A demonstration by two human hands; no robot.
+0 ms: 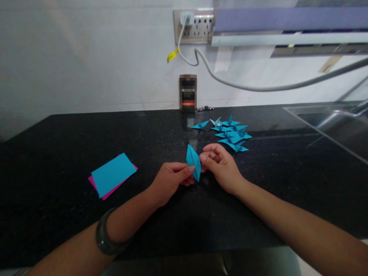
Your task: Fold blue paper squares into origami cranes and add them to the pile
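Note:
A folded piece of blue origami paper (pixel 192 158), diamond-shaped with a crease down its length, is held up over the dark counter. My left hand (pixel 174 178) pinches its lower part, thumb in front and fingers behind. At the paper's right edge, my right hand (pixel 220 165) is closed with curled fingers, thumb and forefinger gripping that edge; the exact contact is small. Beyond my hands lie several blue folded paper cranes (pixel 234 134) in a cluster, one paler crane (pixel 216 122) among them. Another blue crane (pixel 200 125) sits a little apart to the left.
Left of my hands is a stack of blue and pink paper sheets (pixel 113 174) on the black counter (pixel 57 161). A phone-like device (pixel 188 93) leans against the wall, a beaded strand (pixel 205 108) beside it. A cable (pixel 244 86) hangs from the socket; a sink edge (pixel 324 134) lies right.

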